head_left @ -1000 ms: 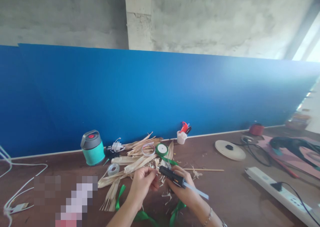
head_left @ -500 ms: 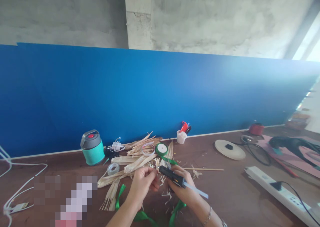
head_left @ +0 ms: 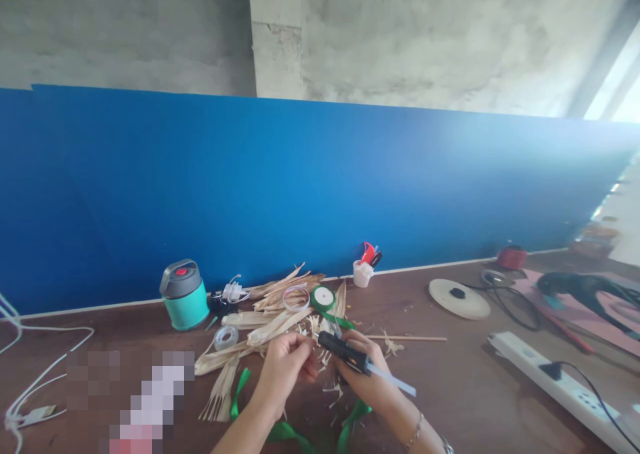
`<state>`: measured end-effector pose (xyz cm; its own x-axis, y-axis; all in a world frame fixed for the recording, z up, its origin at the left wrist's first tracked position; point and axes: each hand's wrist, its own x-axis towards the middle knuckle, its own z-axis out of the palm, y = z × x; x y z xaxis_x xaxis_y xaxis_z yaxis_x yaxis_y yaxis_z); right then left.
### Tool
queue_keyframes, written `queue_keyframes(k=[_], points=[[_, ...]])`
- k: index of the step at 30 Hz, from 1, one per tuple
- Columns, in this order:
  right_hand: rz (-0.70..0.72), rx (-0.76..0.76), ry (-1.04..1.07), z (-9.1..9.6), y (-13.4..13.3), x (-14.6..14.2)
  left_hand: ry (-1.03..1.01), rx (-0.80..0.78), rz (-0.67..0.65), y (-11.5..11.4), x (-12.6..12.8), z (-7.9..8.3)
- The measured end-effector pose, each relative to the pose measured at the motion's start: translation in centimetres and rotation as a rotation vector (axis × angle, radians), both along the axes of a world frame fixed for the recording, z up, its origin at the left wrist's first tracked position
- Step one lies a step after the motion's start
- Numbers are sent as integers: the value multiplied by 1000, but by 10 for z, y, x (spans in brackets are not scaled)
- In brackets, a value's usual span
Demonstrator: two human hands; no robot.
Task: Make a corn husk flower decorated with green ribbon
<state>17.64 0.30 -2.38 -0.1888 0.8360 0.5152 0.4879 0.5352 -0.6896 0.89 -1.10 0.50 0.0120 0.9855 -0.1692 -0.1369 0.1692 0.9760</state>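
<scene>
While wrapped around glue gun (head_left: pixel 345 353), right hand (head_left: pixel 367 374) aims nozzle at small husk piece (head_left: pixel 306 337) pinched in left hand (head_left: pixel 285 367) grip, just above desk (head_left: pixel 450 387). Gluing step, apparently. Next: steady nozzle contact, fingertips kept off hot tip. Husk pile (head_left: pixel 270 307), green ribbon (head_left: pixel 285 431) near.

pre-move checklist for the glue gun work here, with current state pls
1. Right hand grips the glue gun: ok.
2. Glue stick is loaded and sticks out at the back: ok.
3. Left hand pinches a small husk piece at the nozzle: ok, though the piece itself is too small to make out.
4. Gun is powered: cannot tell, its cord is not traceable to the power strip.
5. Loose corn husks and green ribbon crowd the hands: not ok.
</scene>
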Motion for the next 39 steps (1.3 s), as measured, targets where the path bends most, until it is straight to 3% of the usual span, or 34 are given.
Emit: queue_keyframes(k=[24,39], points=[[1,0,18,-2,0,2,-39,-12,-15,-4,1,6],[50,-17,43,-2,0,4,-187,-36,-128,-3,-4,3]])
